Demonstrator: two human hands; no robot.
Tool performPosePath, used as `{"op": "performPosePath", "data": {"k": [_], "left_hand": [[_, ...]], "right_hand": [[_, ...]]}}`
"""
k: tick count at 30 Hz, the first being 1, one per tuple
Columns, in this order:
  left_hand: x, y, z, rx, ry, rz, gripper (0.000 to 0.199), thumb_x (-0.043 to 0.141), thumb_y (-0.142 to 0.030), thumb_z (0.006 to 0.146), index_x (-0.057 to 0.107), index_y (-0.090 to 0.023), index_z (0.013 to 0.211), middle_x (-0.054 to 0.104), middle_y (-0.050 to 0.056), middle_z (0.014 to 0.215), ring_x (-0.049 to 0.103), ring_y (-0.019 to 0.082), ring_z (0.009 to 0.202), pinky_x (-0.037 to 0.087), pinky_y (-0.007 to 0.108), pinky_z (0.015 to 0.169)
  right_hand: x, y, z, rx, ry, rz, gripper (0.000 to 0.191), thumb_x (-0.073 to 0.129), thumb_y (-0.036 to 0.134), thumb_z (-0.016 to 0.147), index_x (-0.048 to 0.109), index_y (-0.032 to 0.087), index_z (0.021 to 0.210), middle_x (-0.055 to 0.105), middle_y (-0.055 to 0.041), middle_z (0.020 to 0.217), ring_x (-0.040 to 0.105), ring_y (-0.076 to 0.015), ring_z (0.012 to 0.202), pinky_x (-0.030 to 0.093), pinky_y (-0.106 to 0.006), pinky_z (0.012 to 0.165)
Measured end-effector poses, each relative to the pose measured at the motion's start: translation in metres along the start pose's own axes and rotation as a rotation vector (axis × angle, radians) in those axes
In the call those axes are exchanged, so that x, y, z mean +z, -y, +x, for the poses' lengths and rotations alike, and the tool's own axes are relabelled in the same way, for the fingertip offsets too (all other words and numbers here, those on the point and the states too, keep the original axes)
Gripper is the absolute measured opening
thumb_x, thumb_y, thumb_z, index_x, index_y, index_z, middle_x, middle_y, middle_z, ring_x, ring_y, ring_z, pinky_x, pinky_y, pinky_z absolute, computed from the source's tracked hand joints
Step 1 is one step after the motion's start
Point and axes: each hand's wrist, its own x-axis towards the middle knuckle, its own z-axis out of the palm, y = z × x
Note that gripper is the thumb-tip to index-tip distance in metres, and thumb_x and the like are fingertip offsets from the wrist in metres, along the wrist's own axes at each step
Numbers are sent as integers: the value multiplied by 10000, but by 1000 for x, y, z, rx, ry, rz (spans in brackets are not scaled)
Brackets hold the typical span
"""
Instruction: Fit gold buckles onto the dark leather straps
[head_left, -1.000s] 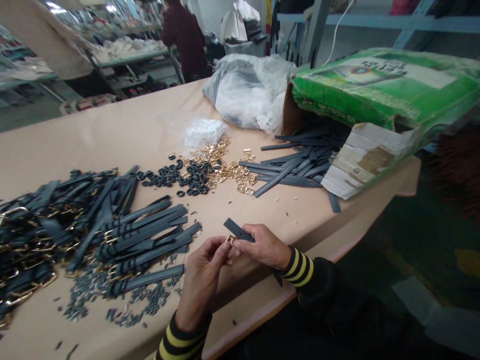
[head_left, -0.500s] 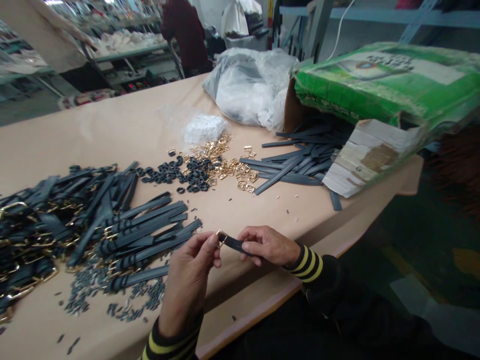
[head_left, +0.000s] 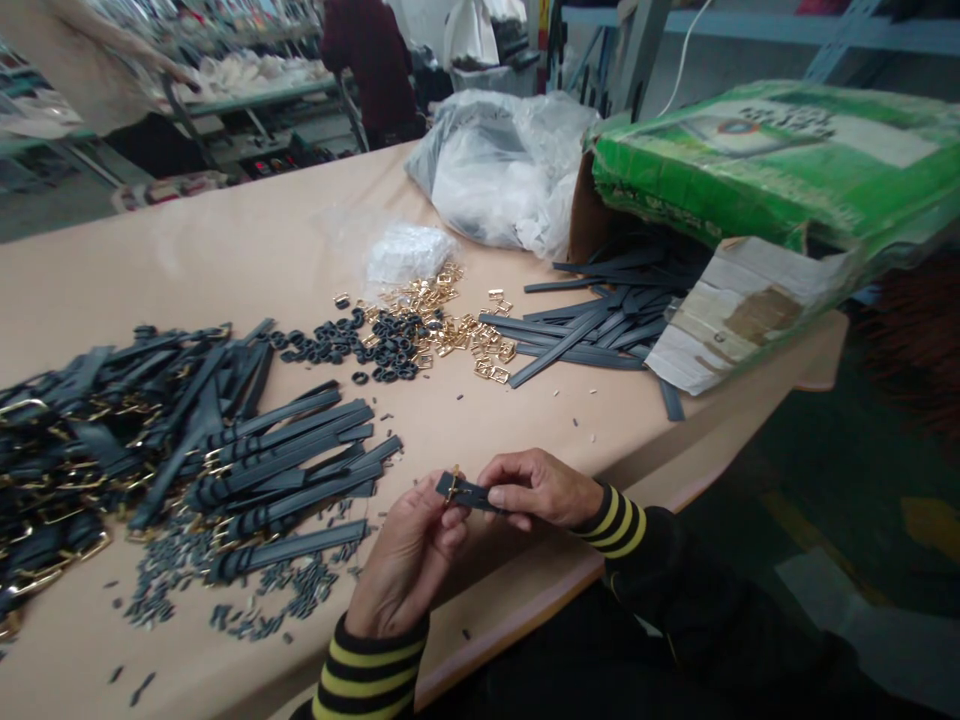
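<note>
Near the table's front edge, my left hand [head_left: 415, 550] pinches the buckle end of a dark strap [head_left: 474, 494]. A gold buckle [head_left: 453, 486] sits on the strap, with a short strap end sticking out past it. My right hand [head_left: 536, 490] is closed on the same strap just right of the buckle; the rest of it is hidden under the fingers. Left of my hands lie finished-looking buckled straps [head_left: 292, 485] in a row. Beyond them are a heap of dark loops [head_left: 390, 345] and loose gold buckles [head_left: 491, 345].
Plain dark straps [head_left: 577, 335] spill from a green box [head_left: 780, 165] at the right. A clear plastic bag [head_left: 510, 175] stands behind. Small dark scraps [head_left: 277, 595] and a big pile of buckled straps [head_left: 90, 420] lie left. Two people stand in the background.
My left hand has shifted slightly right and turned. The buckle has tipped, and a strap end now shows on its left side. My right hand keeps its hold nearly in place.
</note>
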Motion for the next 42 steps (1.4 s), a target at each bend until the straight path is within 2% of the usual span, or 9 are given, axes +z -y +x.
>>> {"op": "performPosePath", "data": {"k": [4, 7, 11, 16, 21, 25, 37, 39, 42], "left_hand": [[7, 13, 2, -14, 0, -13, 212, 719, -227, 638, 573, -104, 730, 506, -20, 612, 407, 23, 479, 351, 107, 389], [9, 19, 4, 18, -24, -23, 223, 714, -214, 641, 539, -130, 750, 506, -39, 608, 419, 30, 479, 383, 134, 425], [6, 22, 5, 47, 3, 67, 174, 669, -225, 683, 522, -154, 744, 499, -55, 600, 448, 48, 502, 410, 167, 475], [-1, 21, -1, 214, -118, 385, 188, 658, -271, 672, 591, -152, 801, 593, -7, 706, 545, 107, 624, 449, 204, 557], [-2, 22, -5, 265, -139, 343, 220, 648, -317, 692, 614, -146, 826, 614, 8, 740, 566, 124, 669, 466, 224, 614], [-2, 27, 0, 316, -180, 258, 192, 644, -319, 703, 598, -156, 793, 604, -14, 686, 541, 93, 602, 443, 201, 570], [-3, 31, -1, 477, -308, 765, 185, 650, -322, 703, 618, -153, 770, 627, 3, 682, 556, 130, 648, 428, 231, 632], [-1, 30, -1, 472, -297, 692, 186, 660, -306, 693, 615, -147, 778, 629, 9, 694, 558, 131, 654, 434, 234, 636], [4, 29, 0, 392, -213, 365, 203, 683, -272, 668, 596, -141, 798, 640, 18, 731, 583, 133, 671, 464, 254, 664]], "right_hand": [[11, 5, 1, -46, -167, -161, 133, 527, 244, 810, 490, 150, 897, 577, 1, 720, 474, -50, 476, 377, -168, 446], [18, 11, -1, -137, -308, -414, 137, 527, 152, 787, 509, 168, 922, 601, -7, 768, 569, -100, 664, 448, -215, 629], [21, 12, -1, -247, -311, -550, 103, 509, 156, 807, 589, 171, 871, 636, -20, 820, 596, -116, 727, 448, -226, 719], [19, 8, -1, -238, -300, -635, 85, 533, 182, 800, 609, 174, 838, 631, -11, 793, 576, -111, 696, 427, -210, 691], [19, 11, -2, -119, -238, -597, 92, 503, 210, 823, 583, 173, 850, 587, 16, 710, 515, -72, 520, 417, -198, 596], [22, 12, -2, -68, -264, -554, 74, 506, 193, 816, 576, 168, 824, 569, 21, 660, 556, -87, 561, 424, -196, 597], [23, 14, -1, 7, -372, -670, 25, 552, 163, 751, 551, 174, 729, 556, 25, 630, 507, -87, 564, 384, -207, 565], [23, 13, -1, 20, -399, -598, 41, 561, 173, 743, 529, 175, 768, 555, 24, 667, 515, -82, 555, 396, -207, 556], [20, 10, 0, 98, -362, -273, 196, 594, 209, 728, 458, 174, 865, 567, 14, 736, 547, -76, 524, 422, -200, 515]]}}
